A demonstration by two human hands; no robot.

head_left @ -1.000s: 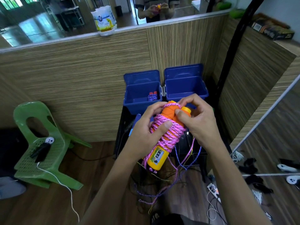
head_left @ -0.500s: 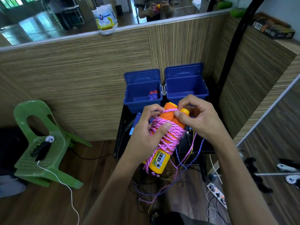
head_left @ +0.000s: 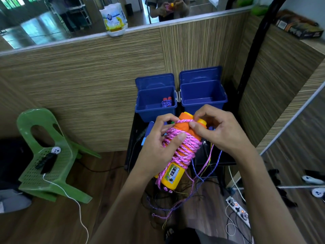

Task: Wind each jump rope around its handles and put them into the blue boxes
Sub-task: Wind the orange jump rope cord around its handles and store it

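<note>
Two blue boxes [head_left: 204, 95] side by side, far, against wood-grain partition; left one holding one wound rope [head_left: 166, 102]. Near: orange handles [head_left: 182, 138] wrapped in pink rope [head_left: 182, 148], gripped by left hand [head_left: 158, 148]; right hand [head_left: 216, 129] fingers pinching the top loop. One green chair [head_left: 47, 155], far left, on wooden floor.

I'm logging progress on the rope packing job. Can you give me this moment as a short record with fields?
In hand: pink braided jump rope wound around its orange plastic handles
Left hand: grips the wound bundle, thumb pressing on the coils
Right hand: pinches the rope's top loop near the handle ends
Left blue plastic box: lid open, holds one wound purple rope with red-tipped handles
Right blue plastic box: lid open, nothing visible inside
Loose ropes: thin purple and pink cords hanging below the hands
</note>
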